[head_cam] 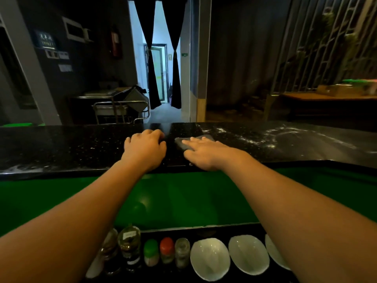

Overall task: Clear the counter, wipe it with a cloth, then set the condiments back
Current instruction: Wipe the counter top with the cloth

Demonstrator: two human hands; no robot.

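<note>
A black speckled counter [61,148] runs across the view. My right hand [204,153] lies flat, fingers spread, pressing a dark grey cloth [183,145] onto the counter at its middle. My left hand [144,149] rests just left of the cloth with its fingers curled on the bare counter top, holding nothing. Wet soapy streaks [265,137] cover the counter to the right. On a lower shelf near me stand the condiments: a glass bottle [130,246], a green-capped shaker [151,252], a red-capped shaker [167,250] and a clear shaker [182,252].
Three white bowls [210,259] sit in a row on the lower shelf, right of the shakers. A green panel [183,199] joins the shelf to the counter. Beyond the counter are a metal cart [122,109], a curtained doorway [161,74] and a wooden table [326,97].
</note>
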